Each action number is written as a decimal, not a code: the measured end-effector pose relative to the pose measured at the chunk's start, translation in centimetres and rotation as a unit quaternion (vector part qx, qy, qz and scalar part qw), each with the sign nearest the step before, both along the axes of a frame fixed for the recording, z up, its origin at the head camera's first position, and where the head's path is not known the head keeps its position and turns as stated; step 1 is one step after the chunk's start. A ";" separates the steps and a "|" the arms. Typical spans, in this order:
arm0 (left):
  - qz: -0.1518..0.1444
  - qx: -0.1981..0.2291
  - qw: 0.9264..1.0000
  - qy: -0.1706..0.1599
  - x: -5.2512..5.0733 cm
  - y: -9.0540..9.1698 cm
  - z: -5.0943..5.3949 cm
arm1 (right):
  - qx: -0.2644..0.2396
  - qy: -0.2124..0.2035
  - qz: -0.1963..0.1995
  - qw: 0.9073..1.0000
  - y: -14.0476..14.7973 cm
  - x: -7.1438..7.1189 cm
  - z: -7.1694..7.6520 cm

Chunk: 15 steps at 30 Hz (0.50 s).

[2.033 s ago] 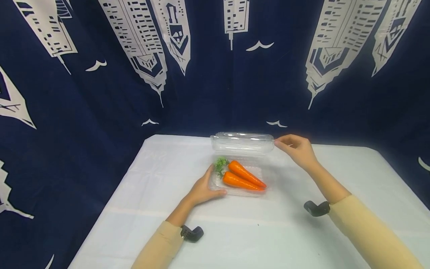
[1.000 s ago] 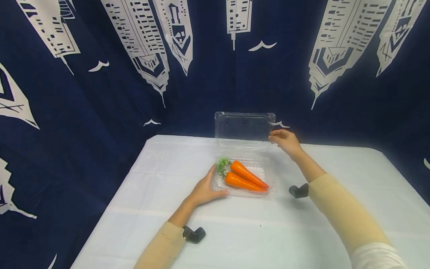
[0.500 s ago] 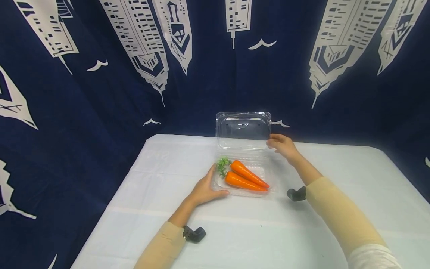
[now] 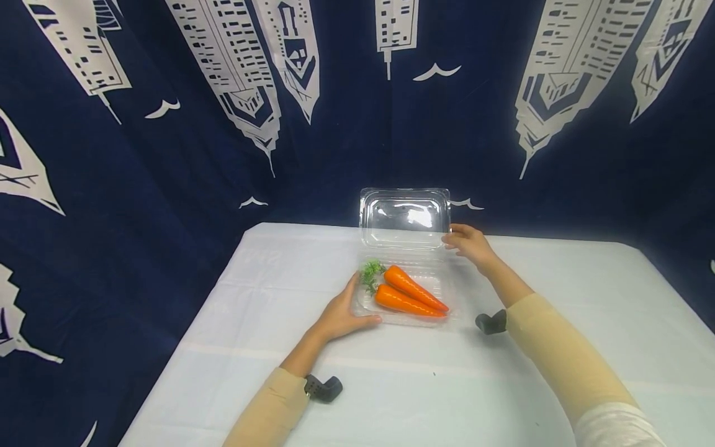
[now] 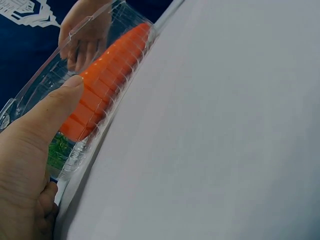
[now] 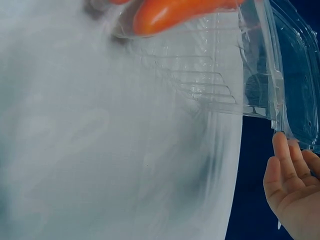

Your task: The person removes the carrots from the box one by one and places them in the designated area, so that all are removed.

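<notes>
A clear plastic clamshell container (image 4: 410, 321) sits on the table with its lid (image 4: 404, 214) standing up at the back. Two orange carrots (image 4: 403, 302) with green tops (image 4: 370, 273) lie in its base, tips to the right. My left hand (image 4: 341, 315) grips the base at its left end; in the left wrist view the thumb (image 5: 50, 107) presses over the rim and the other fingers are partly hidden. My right hand (image 4: 472, 244) is at the lid's lower right corner. In the right wrist view its fingertips (image 6: 280, 142) touch the lid's edge, fingers extended, thumb apart.
A white cloth covers the table (image 4: 313, 397). Behind and at the left hangs a dark blue curtain (image 4: 346, 149) with white building prints. Dark wrist cameras (image 4: 324, 389) sit on both sleeves.
The lid has swung up and back from a low tilt to standing upright. My right hand moved left and loosened from pinching the lid's edge to lightly touching it. My left hand stayed put.
</notes>
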State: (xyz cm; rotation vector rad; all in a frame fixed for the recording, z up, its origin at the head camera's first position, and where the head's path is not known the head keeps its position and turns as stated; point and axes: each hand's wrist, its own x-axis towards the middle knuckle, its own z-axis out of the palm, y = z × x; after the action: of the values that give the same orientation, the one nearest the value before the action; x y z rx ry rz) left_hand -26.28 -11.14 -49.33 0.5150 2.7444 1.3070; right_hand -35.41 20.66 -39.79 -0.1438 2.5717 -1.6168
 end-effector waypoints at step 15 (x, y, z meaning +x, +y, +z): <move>-0.001 -0.001 1.000 0.005 0.3 0.1 0.3 | 0.147 0.138 -0.070 0.977 -2.0 2.6 -0.3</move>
State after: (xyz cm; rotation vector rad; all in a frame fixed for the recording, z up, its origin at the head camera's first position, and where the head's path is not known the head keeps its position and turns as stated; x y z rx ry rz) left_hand -25.98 -11.03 -48.99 0.5272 2.7524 1.3048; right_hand -32.80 18.68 -40.09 -0.1775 3.0618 -1.3136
